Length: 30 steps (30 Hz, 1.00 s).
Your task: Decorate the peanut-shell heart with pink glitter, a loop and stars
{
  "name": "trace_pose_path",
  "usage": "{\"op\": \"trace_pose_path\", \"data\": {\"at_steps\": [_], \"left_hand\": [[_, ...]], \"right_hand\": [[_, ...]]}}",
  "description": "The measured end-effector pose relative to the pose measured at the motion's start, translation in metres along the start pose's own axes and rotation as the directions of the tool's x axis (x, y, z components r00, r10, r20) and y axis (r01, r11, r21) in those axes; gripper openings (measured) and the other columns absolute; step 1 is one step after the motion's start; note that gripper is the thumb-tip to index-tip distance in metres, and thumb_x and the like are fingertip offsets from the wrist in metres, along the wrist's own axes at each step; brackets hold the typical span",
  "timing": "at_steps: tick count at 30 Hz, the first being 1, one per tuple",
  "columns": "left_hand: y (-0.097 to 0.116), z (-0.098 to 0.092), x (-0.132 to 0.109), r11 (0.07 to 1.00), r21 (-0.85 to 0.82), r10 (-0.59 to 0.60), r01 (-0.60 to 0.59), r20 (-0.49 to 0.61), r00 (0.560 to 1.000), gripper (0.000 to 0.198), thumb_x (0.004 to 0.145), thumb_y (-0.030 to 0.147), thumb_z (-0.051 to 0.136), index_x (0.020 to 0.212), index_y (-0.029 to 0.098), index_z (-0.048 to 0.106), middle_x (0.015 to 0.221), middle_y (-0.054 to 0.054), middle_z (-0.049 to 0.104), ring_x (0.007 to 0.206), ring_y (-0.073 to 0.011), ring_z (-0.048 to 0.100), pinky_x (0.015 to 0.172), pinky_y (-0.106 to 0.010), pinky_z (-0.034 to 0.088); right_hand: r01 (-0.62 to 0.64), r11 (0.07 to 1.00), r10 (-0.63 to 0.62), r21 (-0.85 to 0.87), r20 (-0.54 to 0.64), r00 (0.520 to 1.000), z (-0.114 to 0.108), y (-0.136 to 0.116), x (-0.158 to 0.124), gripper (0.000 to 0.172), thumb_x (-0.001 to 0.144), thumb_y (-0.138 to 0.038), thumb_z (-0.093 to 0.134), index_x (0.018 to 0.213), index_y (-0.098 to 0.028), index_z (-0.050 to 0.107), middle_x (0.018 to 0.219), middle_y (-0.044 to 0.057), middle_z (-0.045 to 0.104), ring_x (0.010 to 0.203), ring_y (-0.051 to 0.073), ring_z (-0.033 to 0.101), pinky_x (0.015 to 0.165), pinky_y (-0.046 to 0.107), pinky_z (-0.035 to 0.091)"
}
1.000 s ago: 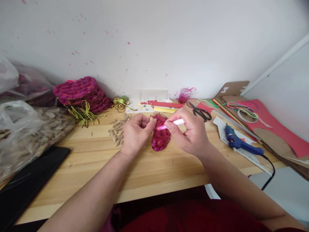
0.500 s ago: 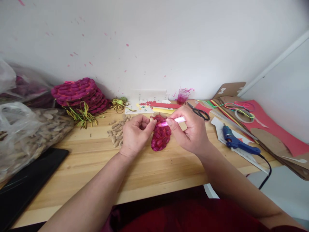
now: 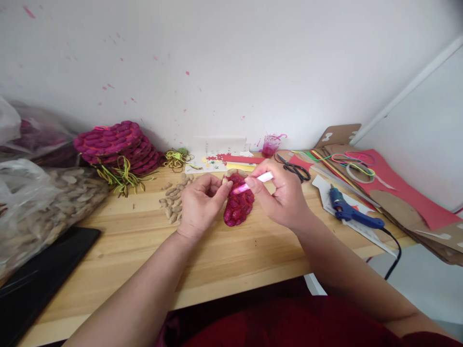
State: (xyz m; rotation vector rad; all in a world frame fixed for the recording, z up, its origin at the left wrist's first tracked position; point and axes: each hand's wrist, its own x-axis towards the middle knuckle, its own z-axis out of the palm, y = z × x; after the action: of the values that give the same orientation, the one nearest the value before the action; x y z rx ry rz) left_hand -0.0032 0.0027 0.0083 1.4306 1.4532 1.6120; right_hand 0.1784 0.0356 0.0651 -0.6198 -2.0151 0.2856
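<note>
A peanut-covered oval piece (image 3: 238, 207), coloured magenta over most of its surface, is upright or tilted between my hands. At its top edge a few peanuts are still tan. My left hand (image 3: 202, 200) pinches its upper left side between thumb and fingers. My right hand (image 3: 280, 195) is closed around a white-handled paintbrush (image 3: 261, 179), its pink end touching or just above the peanuts. Beside my left hand lies a loose pile of plain peanuts (image 3: 173, 197). Behind my right hand are black-handled scissors (image 3: 298, 169).
Stacked magenta peanut pieces (image 3: 112, 144), yellow-green cords (image 3: 125, 176) and a bag of peanuts (image 3: 68, 193) stand left, with a black flat panel (image 3: 54, 270) below. A paint-stained cup (image 3: 269, 146) is at the wall. Right lie a corded blue glue gun (image 3: 354, 212), red paper (image 3: 401, 185) and cardboard (image 3: 398, 207).
The brush's pink end has moved slightly left and down across the peanut piece. Both hands keep their grip; the whole view has shifted a little.
</note>
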Motion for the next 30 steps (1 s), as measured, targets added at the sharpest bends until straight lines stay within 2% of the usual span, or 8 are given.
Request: {"op": "trace_pose_path", "data": {"at_steps": [6, 9, 13, 19, 25, 30], "left_hand": [[0.002, 0.000, 0.000, 1.000, -0.015, 0.004, -0.004, -0.003, 1.000, 0.027, 0.083, 0.040, 0.075, 0.072, 0.018, 0.064, 0.062, 0.001, 0.062, 0.054, -0.0112, 0.051, 0.053, -0.024, 0.040], [0.001, 0.001, 0.001, 1.000, -0.031, 0.002, -0.003, -0.015, 1.000, 0.027, 0.083, 0.040, 0.075, 0.071, 0.018, 0.063, 0.061, 0.001, 0.061, 0.055, -0.0111, 0.051, 0.053, -0.024, 0.041], [0.000, 0.001, 0.002, 1.000, -0.024, 0.001, -0.002, -0.025, 1.000, 0.028, 0.082, 0.040, 0.075, 0.070, 0.018, 0.063, 0.060, 0.002, 0.059, 0.053, -0.0105, 0.049, 0.051, -0.023, 0.039], [0.000, 0.001, 0.002, 0.999, -0.031, -0.009, 0.009, -0.015, 1.000, 0.028, 0.082, 0.041, 0.075, 0.070, 0.019, 0.063, 0.059, 0.002, 0.060, 0.052, -0.0108, 0.049, 0.050, -0.023, 0.039], [0.000, 0.000, 0.002, 1.000, -0.020, 0.006, -0.006, -0.008, 1.000, 0.027, 0.082, 0.041, 0.075, 0.070, 0.020, 0.063, 0.058, 0.002, 0.059, 0.051, -0.0108, 0.048, 0.050, -0.023, 0.038], [0.004, 0.000, 0.002, 1.000, -0.006, 0.019, -0.019, -0.006, 1.000, 0.025, 0.083, 0.037, 0.074, 0.070, 0.019, 0.063, 0.057, 0.003, 0.059, 0.050, -0.0100, 0.047, 0.048, -0.022, 0.036]], "right_hand": [[0.026, 0.999, -0.026, -0.030, 0.021, 0.999, -0.005, 0.001, 0.003, 0.008, 0.098, -0.022, 0.063, 0.090, -0.022, 0.061, 0.082, 0.001, 0.068, 0.074, 0.016, 0.063, 0.070, 0.030, 0.047], [-0.040, 0.998, 0.036, 0.044, 0.078, 0.996, -0.013, -0.001, 0.004, 0.004, 0.098, -0.022, 0.064, 0.095, -0.021, 0.063, 0.082, -0.001, 0.069, 0.070, 0.013, 0.063, 0.064, 0.027, 0.046], [-0.075, 0.997, 0.069, 0.031, 0.157, 0.985, -0.020, -0.004, 0.004, 0.004, 0.100, -0.022, 0.061, 0.097, -0.021, 0.063, 0.081, -0.001, 0.068, 0.067, 0.012, 0.061, 0.060, 0.026, 0.045], [-0.013, 1.000, 0.016, -0.026, 0.119, 0.993, -0.019, -0.005, 0.000, 0.005, 0.097, -0.022, 0.065, 0.092, -0.021, 0.064, 0.082, 0.000, 0.071, 0.074, 0.015, 0.066, 0.068, 0.028, 0.050], [0.045, 0.994, -0.024, -0.104, 0.199, 0.980, -0.019, -0.008, -0.001, 0.005, 0.097, -0.017, 0.061, 0.098, -0.022, 0.062, 0.086, 0.002, 0.073, 0.075, 0.017, 0.068, 0.069, 0.030, 0.051], [0.186, 0.969, -0.140, -0.165, 0.257, 0.956, -0.021, -0.003, 0.003, 0.004, 0.097, -0.017, 0.063, 0.096, -0.021, 0.062, 0.087, 0.003, 0.073, 0.078, 0.019, 0.065, 0.072, 0.032, 0.049]]}}
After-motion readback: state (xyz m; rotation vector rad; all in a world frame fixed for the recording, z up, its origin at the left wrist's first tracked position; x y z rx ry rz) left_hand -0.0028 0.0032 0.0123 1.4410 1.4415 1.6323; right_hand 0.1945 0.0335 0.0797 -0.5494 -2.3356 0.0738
